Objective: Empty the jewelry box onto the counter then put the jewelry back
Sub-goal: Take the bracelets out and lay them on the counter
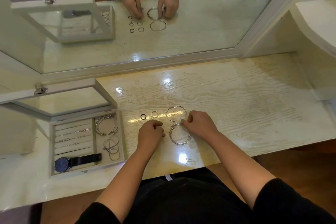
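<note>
The open jewelry box (87, 168) stands at the left of the counter and holds a watch (72, 162), bangles (106, 125), thin hoops (112, 148) and several small pieces on its ring rolls. On the counter lie a dark ring (143, 116), a gold ring (154, 114) and an open silver bangle (176, 112). My right hand (200, 123) pinches the far edge of a stacked silver bangle (180, 135) lying flat. My left hand (151, 132) is curled, fingertips down, hiding other rings; the mirror shows it pinching a small ring.
The box's glass lid (60, 100) stands raised behind it. A large mirror (145, 38) runs along the back of the counter (236, 105) and reflects the hands and rings. A white rounded shelf (316, 23) is at the right. The counter's front edge is near my body.
</note>
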A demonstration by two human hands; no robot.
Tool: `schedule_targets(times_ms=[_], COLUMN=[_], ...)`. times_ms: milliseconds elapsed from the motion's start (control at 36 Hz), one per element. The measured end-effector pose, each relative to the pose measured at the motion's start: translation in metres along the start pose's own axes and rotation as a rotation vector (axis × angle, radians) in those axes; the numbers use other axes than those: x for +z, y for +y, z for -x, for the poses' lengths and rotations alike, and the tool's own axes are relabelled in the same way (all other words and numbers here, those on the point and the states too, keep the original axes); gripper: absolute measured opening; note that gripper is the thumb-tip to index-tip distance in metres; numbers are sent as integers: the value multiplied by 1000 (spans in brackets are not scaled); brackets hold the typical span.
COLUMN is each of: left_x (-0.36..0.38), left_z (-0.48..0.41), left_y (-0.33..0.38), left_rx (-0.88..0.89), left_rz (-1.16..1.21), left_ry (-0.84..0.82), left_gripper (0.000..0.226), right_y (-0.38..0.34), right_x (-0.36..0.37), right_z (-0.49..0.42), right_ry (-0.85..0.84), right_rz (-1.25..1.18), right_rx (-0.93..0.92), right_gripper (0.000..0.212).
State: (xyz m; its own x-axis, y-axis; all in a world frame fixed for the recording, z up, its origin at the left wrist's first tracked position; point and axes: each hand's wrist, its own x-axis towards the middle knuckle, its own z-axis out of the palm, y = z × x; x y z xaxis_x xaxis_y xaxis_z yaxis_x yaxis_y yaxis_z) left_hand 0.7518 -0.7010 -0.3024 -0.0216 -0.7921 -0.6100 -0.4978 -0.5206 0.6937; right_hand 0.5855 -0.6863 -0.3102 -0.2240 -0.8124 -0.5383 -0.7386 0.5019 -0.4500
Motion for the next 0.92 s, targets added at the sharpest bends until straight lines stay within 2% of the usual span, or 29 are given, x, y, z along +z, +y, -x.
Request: schedule_targets(times_ms=[83,250,694,917], left_x=[-11,-35,-107,-134], left_z=[-1,-3,-15,-21], left_y=[-1,-7,-51,-67], left_rx=[-2,-2,-60,-103], left_rz=[83,172,180,195], left_ry=[36,101,243,311], left_gripper=[24,25,28,21], right_y=[-13,-46,-130,-169], right_x=[2,18,64,83], right_z=[-2,-4,-6,-2], right_ry=[5,-27,-106,-107], right_rz=[-31,-70,-66,-14], right_rx=[-36,-128,-259,-365], right_gripper=[20,17,13,15])
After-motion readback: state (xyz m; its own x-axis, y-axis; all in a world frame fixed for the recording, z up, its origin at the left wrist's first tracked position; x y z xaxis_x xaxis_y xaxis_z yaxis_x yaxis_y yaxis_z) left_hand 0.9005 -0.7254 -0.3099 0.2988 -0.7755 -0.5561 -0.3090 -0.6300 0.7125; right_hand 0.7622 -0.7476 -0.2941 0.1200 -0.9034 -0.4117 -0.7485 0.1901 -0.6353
